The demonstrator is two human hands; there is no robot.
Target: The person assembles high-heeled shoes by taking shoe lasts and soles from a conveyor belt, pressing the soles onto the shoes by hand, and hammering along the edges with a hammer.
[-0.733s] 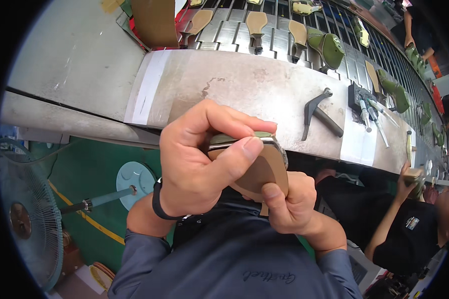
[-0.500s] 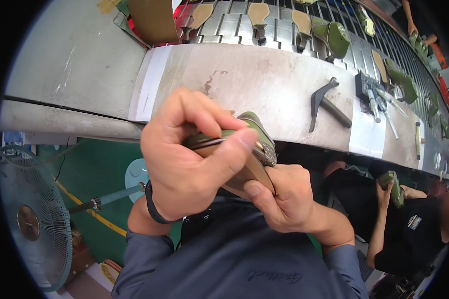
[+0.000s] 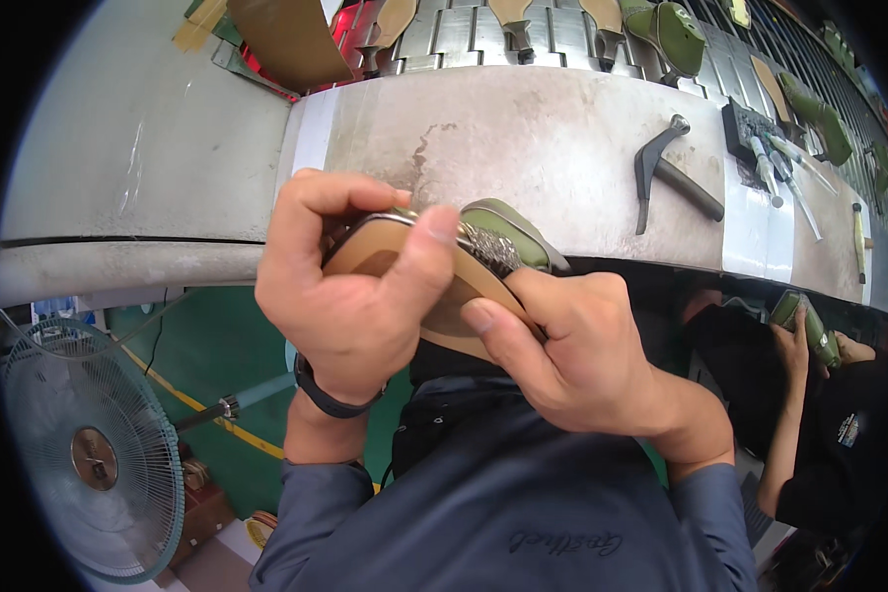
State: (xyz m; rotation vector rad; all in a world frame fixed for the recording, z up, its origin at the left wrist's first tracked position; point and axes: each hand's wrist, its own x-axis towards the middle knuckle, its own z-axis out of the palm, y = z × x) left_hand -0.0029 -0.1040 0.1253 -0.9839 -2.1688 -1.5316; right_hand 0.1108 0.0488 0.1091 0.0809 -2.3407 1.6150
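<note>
My hands hold a shoe (image 3: 365,249) at the near edge of the workbench, its tan sole tilted toward me. A glittering silver ornament (image 3: 493,247) shows along its upper side. My left hand (image 3: 355,281) is closed on one end, thumb pressed by the sole's rim and fingers curled over the far side. My right hand (image 3: 582,340) grips the other end, its thumb lying on the sole. Just behind is a rounded green piece (image 3: 511,225) like a shoe last; whether it belongs to the held shoe I cannot tell.
A hammer (image 3: 676,178) lies on the bench (image 3: 543,128), left of a dark holder (image 3: 745,128) with several pen-like tools. Beyond runs a slatted conveyor (image 3: 454,44) carrying soles and green lasts. A fan (image 3: 94,459) stands at left. At right, another person's hands hold a green last (image 3: 809,331).
The shoe has turned so more of its tan sole shows. My left hand has shifted slightly up and left, its thumb moving along the rim. The view has moved a little.
</note>
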